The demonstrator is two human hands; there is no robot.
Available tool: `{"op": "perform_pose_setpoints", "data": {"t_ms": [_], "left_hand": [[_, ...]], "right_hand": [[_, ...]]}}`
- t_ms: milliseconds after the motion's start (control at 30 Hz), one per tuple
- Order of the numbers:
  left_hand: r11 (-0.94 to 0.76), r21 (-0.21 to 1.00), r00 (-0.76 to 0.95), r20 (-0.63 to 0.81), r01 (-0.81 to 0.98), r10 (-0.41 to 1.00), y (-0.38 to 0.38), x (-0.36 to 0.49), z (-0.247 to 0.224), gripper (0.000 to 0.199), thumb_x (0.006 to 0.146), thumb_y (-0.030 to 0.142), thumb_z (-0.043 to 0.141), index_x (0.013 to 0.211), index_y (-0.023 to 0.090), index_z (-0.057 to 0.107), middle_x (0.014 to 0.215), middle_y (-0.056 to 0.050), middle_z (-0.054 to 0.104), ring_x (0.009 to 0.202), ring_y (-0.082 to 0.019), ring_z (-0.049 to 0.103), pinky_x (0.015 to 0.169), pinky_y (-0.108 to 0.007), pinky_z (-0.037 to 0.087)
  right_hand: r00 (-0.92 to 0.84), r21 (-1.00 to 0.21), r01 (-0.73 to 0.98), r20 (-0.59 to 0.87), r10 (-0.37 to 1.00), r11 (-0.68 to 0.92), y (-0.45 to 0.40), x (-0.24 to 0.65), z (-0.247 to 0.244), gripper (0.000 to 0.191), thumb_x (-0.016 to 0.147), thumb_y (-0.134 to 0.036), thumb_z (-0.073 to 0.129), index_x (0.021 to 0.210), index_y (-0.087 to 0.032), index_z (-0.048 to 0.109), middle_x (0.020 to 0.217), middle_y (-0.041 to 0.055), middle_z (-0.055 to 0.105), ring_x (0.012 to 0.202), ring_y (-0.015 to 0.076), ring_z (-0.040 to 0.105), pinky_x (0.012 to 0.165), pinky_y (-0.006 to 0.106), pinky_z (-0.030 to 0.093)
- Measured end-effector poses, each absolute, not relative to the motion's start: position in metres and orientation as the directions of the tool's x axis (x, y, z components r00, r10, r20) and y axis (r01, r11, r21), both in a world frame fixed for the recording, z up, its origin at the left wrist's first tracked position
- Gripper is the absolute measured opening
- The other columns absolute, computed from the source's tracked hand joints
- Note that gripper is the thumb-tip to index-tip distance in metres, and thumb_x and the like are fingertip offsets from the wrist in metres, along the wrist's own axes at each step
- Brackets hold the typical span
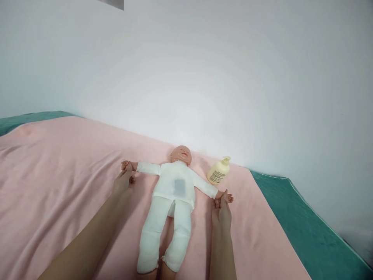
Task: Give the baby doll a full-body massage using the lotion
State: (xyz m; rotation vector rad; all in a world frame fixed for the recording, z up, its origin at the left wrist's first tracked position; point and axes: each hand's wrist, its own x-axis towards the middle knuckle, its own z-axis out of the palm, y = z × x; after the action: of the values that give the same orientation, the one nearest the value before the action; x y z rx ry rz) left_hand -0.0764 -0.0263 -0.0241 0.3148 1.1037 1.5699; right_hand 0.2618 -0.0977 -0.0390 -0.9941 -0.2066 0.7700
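Note:
A baby doll (175,182) with a white cloth body lies on its back, head toward the wall and both arms stretched out sideways. A grey square patch marks its chest. My left hand (124,182) pinches the doll's hand on the left side, thumb on top. On the other side my right hand (222,212) grips the doll's other hand near the wrist, its thumb over the palm. The doll's lower legs run out of view at the bottom edge.
A pale yellow pump bottle (219,171) stands close to the doll's arm on the right. Beneath everything spreads a wrinkled pink sheet (58,175), over a green cover (303,210) that shows at both sides. A white wall (186,77) rises directly behind.

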Motion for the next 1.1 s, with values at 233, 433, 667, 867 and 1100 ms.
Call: {"op": "perform_pose_setpoints", "data": {"t_ms": [233, 433, 667, 867, 1100], "left_hand": [[-0.015, 0.92, -0.448, -0.177, -0.391, 0.877, -0.039, -0.063, -0.001, 0.039, 0.067, 0.05, 0.075, 0.086, 0.017, 0.065, 0.063, 0.003, 0.047, 0.052, -0.008, 0.038, 0.049, -0.021, 0.035], [-0.148, 0.989, -0.327, 0.142, 0.005, 0.934, -0.064, -0.033, 0.009, 0.039, 0.07, 0.045, 0.072, 0.102, 0.023, 0.071, 0.059, 0.004, 0.052, 0.052, -0.011, 0.041, 0.051, -0.023, 0.037], [-0.541, 0.774, 0.168, 0.516, 0.327, 0.84, -0.073, -0.016, -0.011, 0.026, 0.084, 0.027, 0.056, 0.105, 0.027, 0.071, 0.113, -0.002, 0.069, 0.091, -0.019, 0.066, 0.073, -0.029, 0.054], [-0.737, 0.585, 0.335, 0.658, 0.338, 0.675, -0.065, -0.017, -0.021, 0.027, 0.09, 0.022, 0.05, 0.108, 0.023, 0.07, 0.116, -0.003, 0.068, 0.103, -0.015, 0.066, 0.095, -0.029, 0.051], [-0.758, 0.558, 0.376, 0.658, 0.338, 0.652, -0.065, -0.015, -0.023, 0.027, 0.091, 0.021, 0.049, 0.106, 0.023, 0.071, 0.116, -0.003, 0.068, 0.103, -0.015, 0.066, 0.096, -0.031, 0.051]], "right_hand": [[0.75, -0.903, -0.282, 0.003, 0.662, 0.324, -0.104, 0.245, -0.025, 0.068, 0.074, -0.043, 0.072, 0.133, -0.019, 0.051, 0.14, 0.007, 0.049, 0.127, 0.021, 0.048, 0.107, 0.034, 0.039], [0.685, -0.943, 0.096, 0.294, 0.667, 0.318, -0.111, 0.216, -0.011, 0.057, 0.077, -0.038, 0.07, 0.128, -0.016, 0.056, 0.137, 0.0097, 0.051, 0.128, 0.0259, 0.046, 0.107, 0.042, 0.038], [0.251, -0.696, 0.593, 0.637, 0.729, 0.404, -0.117, 0.194, -0.024, 0.039, 0.089, -0.03, 0.055, 0.127, -0.022, 0.058, 0.126, 0.0094, 0.061, 0.117, 0.0243, 0.055, 0.102, 0.046, 0.044], [-0.113, -0.322, 0.762, 0.788, 0.605, 0.561, -0.109, 0.191, -0.026, 0.041, 0.09, -0.016, 0.053, 0.13, -0.027, 0.055, 0.12, 0.0064, 0.064, 0.116, 0.0215, 0.056, 0.104, 0.048, 0.042], [-0.161, -0.296, 0.765, 0.773, 0.614, 0.572, -0.109, 0.189, -0.023, 0.042, 0.09, -0.015, 0.053, 0.129, -0.031, 0.056, 0.119, 0.0039, 0.065, 0.115, 0.0208, 0.056, 0.105, 0.049, 0.041]]}}
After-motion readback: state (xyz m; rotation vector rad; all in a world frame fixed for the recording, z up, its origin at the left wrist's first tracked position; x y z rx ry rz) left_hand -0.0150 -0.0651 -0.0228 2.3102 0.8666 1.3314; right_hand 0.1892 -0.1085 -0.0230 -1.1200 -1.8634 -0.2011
